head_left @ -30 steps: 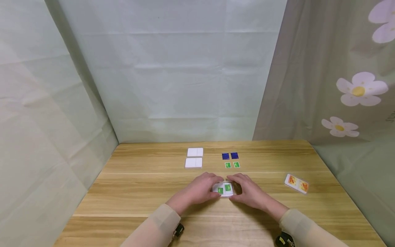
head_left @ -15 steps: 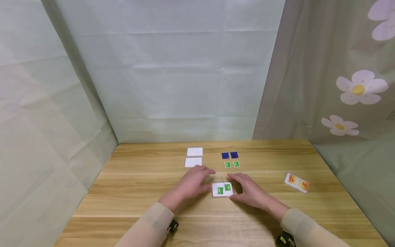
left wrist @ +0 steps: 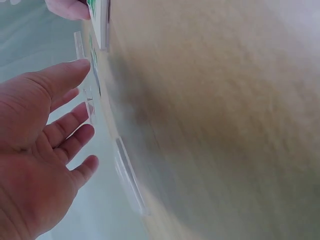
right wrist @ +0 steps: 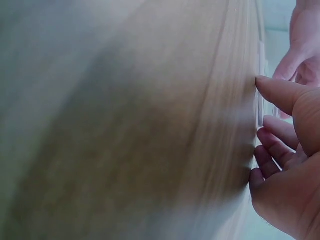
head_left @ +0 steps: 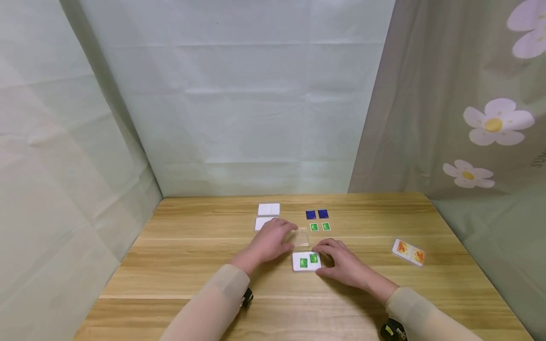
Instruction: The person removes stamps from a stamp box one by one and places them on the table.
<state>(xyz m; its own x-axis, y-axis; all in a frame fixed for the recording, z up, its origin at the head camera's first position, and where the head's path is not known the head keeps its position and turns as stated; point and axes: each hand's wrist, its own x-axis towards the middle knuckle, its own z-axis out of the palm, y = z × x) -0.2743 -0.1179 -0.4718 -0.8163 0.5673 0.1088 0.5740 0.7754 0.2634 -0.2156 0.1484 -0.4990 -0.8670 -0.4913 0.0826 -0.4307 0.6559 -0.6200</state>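
A flat clear card case (head_left: 307, 268) lies in front of me, its transparent lid (head_left: 301, 238) swung up on the far side. Inside is a white insert (head_left: 296, 258) bearing two green squares (head_left: 304, 263). My right hand (head_left: 343, 265) holds the case at its right end, thumb at the near corner and fingertips at the far one. My left hand (head_left: 268, 241) is beside the lid's left edge, fingers extended. In the left wrist view, the fingertips of my left hand (left wrist: 40, 135) overlap the lid's clear edge (left wrist: 90, 105).
Two cases with white inserts (head_left: 268, 209) lie at the back left, the nearer partly behind my left hand. Two small blue squares (head_left: 317, 214) and two green squares (head_left: 320, 227) sit beyond the lid. A case with orange pictures (head_left: 408, 252) lies on the right.
My left hand has let go of the case's left end and moved away, left and back. The clear lid now shows raised on the far side. My right hand has stayed put.
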